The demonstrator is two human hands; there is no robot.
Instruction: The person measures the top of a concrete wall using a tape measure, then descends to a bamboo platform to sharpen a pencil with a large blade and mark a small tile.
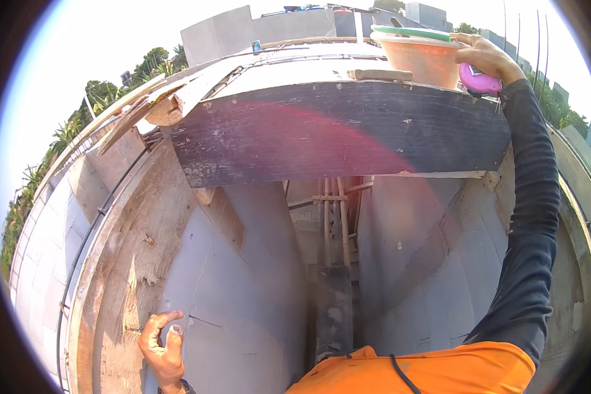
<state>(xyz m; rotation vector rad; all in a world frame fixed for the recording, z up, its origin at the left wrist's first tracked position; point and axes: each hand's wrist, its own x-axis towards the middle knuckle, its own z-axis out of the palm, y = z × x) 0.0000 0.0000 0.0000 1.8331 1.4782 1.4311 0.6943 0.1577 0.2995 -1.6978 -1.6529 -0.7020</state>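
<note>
Dark board [335, 131] is already up just below the orange bucket [417, 60], bucket's not lifted yet. My right hand [487, 55] is at its rim, can't tell if clamped; left hand [164, 351] is empty, half-curled.

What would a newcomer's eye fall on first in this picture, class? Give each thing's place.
The wide dark board strikes first, spanning the upper middle above a deep gap between pale grey walls. Next comes the orange bucket at the upper right, with the person's right-hand grip at its rim and a pink rounded object just below. The bright orange garment stands out along the bottom edge.
</note>
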